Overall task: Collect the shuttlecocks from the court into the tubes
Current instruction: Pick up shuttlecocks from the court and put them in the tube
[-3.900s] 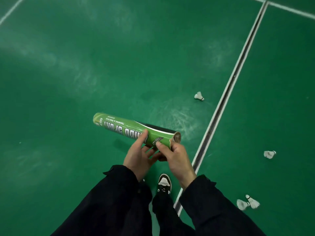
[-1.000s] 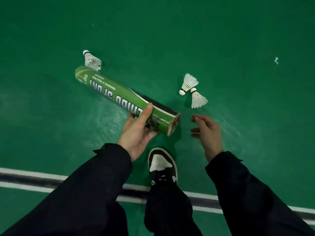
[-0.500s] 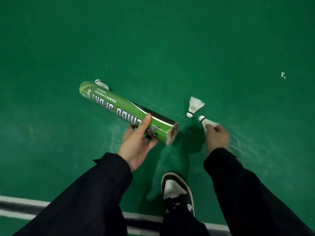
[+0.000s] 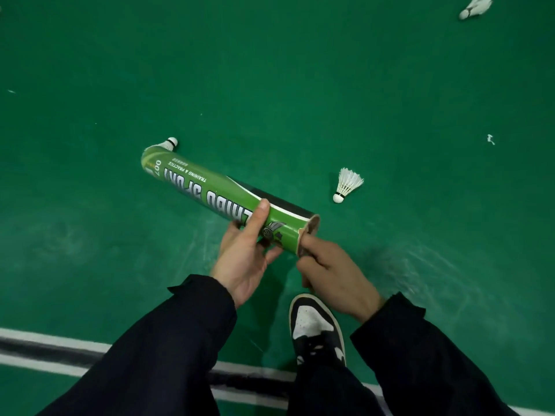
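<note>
A person in dark sleeves stands on a green court floor (image 4: 270,70), seen from above, holding a green shuttlecock tube (image 4: 222,199) at the centre of the frame. The left hand (image 4: 246,256) grips the tube near its open end, thumb laid over the top and fingers wrapped beneath. The tube slants from the centre towards the upper left, its far end capped. The right hand (image 4: 333,274) sits at the open mouth of the tube, its fingers curled and their tips touching the rim; whether they hold anything cannot be told, as the fingertips hide it.

Three shuttlecocks lie on the floor. One shuttlecock (image 4: 348,184) rests right of centre, cork pointing down the frame, near the tube's open end but apart from it. A second shuttlecock (image 4: 168,143) shows just behind the tube's far end, partly hidden by it. A third shuttlecock (image 4: 476,7), blurred, lies in the upper right corner.

A black-and-white shoe (image 4: 315,328) stands below the hands, and a white-edged dark court line (image 4: 54,349) crosses the lower frame.
</note>
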`<control>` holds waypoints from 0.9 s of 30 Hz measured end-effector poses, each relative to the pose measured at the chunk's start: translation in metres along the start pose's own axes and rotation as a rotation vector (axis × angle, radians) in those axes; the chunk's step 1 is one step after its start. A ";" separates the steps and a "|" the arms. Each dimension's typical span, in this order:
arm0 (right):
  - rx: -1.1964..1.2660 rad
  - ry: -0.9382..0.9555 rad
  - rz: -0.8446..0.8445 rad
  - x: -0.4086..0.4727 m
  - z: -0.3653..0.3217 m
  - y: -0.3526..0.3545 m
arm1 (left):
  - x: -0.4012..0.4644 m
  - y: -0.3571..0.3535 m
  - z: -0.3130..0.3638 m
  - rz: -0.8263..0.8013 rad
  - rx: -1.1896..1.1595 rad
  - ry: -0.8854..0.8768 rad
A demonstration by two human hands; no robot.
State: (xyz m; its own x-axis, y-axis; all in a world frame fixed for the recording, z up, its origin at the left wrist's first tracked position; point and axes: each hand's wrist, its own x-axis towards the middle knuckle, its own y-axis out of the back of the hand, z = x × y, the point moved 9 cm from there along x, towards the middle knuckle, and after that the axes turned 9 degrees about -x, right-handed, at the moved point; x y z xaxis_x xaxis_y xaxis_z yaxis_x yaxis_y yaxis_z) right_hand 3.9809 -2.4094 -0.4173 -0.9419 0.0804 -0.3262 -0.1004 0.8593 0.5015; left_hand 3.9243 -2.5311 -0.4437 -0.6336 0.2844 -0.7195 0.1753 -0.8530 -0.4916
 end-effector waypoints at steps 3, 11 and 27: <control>0.193 -0.080 -0.160 0.004 -0.001 -0.018 | -0.006 -0.003 0.004 -0.029 0.033 -0.029; 0.152 0.058 0.267 -0.001 -0.013 0.001 | -0.005 0.003 0.012 0.006 -0.036 -0.038; 0.159 -0.332 0.551 0.077 0.124 0.085 | 0.028 0.016 0.012 0.019 -0.022 -0.023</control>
State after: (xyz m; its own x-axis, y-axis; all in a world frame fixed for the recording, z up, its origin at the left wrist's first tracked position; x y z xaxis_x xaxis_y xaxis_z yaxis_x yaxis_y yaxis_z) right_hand 3.9393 -2.2675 -0.4992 -0.6902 0.6592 -0.2986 0.4404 0.7100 0.5495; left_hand 3.9003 -2.5423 -0.4659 -0.6468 0.2582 -0.7177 0.2038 -0.8482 -0.4889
